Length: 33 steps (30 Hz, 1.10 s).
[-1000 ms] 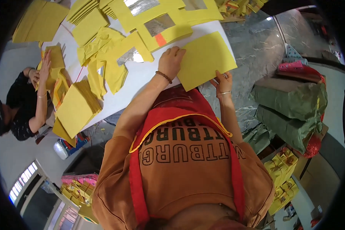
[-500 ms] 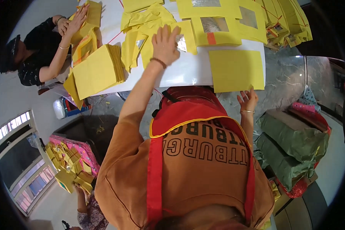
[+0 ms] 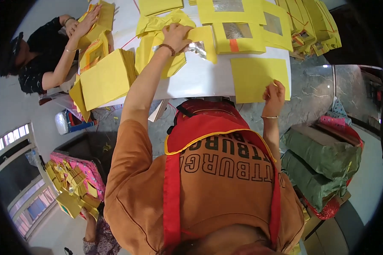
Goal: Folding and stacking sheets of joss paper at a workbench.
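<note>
My left hand (image 3: pixel 175 37) presses down, fingers spread and a little bent, on loose yellow paper. Beneath and beside it lies a yellow sheet with a silver foil patch (image 3: pixel 198 49). Crumpled yellow paper (image 3: pixel 174 18) is just beyond those fingers. My right hand (image 3: pixel 275 95) is over the near right corner of a plain yellow sheet (image 3: pixel 256 78), its fingers loosely curled and apart, with nothing visible in them. Whether its fingertips touch the sheet, I cannot tell. Farther back, yellow stacks with foil patches (image 3: pixel 239 41) stand on the white table (image 3: pixel 200 87).
At the left, another person's hands (image 3: pixel 87 20) rest on yellow paper, near a thick yellow stack (image 3: pixel 104 80). Tied yellow bundles (image 3: pixel 304 21) sit at the back right corner. Green wrapped packages (image 3: pixel 323 148) are on the right. Lower left, another person handles yellow pieces (image 3: pixel 74 182).
My left hand has slid slightly left, its fingers bending, and the yellow paper beneath has shifted and bunched. My right hand has risen from below the plain sheet's edge to over its corner, fingers curling.
</note>
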{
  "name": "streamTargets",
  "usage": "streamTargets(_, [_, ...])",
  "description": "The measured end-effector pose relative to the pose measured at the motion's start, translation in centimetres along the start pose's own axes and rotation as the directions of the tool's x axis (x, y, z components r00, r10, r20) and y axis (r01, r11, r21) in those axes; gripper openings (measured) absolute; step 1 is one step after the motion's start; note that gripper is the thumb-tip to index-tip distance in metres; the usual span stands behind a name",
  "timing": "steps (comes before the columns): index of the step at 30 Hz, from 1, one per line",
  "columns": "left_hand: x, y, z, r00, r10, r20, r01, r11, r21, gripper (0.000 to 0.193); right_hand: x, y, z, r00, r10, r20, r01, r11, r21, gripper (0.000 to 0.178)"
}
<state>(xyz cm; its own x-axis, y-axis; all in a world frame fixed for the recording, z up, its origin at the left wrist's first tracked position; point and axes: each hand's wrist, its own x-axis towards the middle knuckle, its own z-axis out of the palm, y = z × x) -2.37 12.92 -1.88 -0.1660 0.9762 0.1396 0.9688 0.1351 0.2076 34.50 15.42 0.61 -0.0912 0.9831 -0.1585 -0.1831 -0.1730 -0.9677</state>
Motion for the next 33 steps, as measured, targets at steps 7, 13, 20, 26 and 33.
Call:
streamTargets(7, [-1.6, 0.3, -8.1, 0.958, 0.224, -0.178, -0.255, 0.950, -0.182, 0.011, -0.9, -1.6, 4.1, 0.977, 0.014, 0.213, 0.006, 0.996, -0.091, 0.022])
streamTargets(13, [-4.0, 10.0, -14.4, 0.837, 0.249, -0.487, -0.333, 0.938, -0.092, 0.008, -2.6, -5.3, 5.8, 0.787, 0.223, 0.575, -0.155, 0.974, -0.166, 0.031])
streamTargets(20, [-5.3, 20.9, -8.8, 0.844, 0.463, -0.271, -0.522, 0.824, -0.219, 0.020, -3.3, -4.9, 5.9, 0.948, 0.034, 0.318, -0.120, 0.959, 0.258, 0.035])
streamTargets(26, [-1.1, 20.2, -6.5, 0.857, 0.243, -0.455, -0.430, 0.823, -0.370, 0.047, 0.1, -6.7, 0.1, 0.885, 0.335, 0.324, -0.423, 0.869, 0.256, 0.034])
streamTargets(33, [0.9, 20.7, -1.1, 0.885, 0.209, 0.415, 0.408, 0.079, -0.910, 0.036, 2.7, -5.7, -4.4, 0.774, 0.450, 0.445, -0.562, 0.812, 0.155, 0.036])
